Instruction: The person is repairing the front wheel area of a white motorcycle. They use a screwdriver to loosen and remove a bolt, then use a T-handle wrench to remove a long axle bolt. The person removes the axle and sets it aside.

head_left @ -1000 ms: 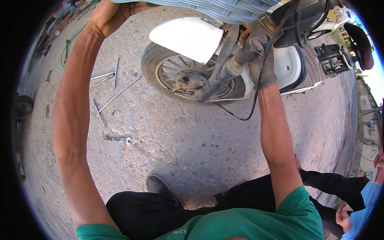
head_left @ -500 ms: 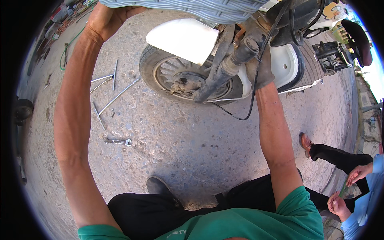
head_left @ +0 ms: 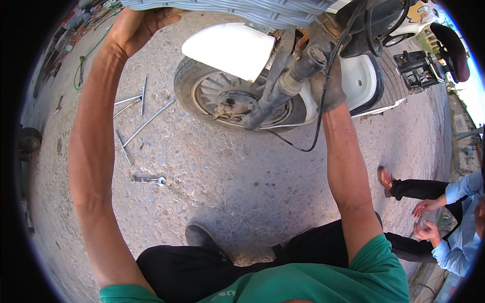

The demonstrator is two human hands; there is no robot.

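Note:
My left hand [head_left: 135, 31] is up at the grey woven basket [head_left: 227, 11], gripping its left end. A couple of its fingers show below the basket's edge; the rest are hidden. My right hand [head_left: 327, 93], in what looks like a grey-brown glove, reaches in behind the front fork [head_left: 288, 83] of a scooter-like vehicle, and its fingers cannot be seen. Under the white fender [head_left: 230, 49] stands the front wheel [head_left: 194, 91], with a dusty hub. A black cable [head_left: 319, 129] hangs in a loop by my right wrist.
On the concrete to the left lie T-handled wrenches [head_left: 146, 123] and an open-end wrench [head_left: 149, 180]. Small dark parts [head_left: 265, 184] lie near the middle. At right, a person in a light blue shirt [head_left: 457, 252] holds both hands forward. A green hose [head_left: 81, 68] runs at far left.
The basket, fender and wheel have shifted slightly left with my left hand. My right arm stays put. The other person's hands have come closer together.

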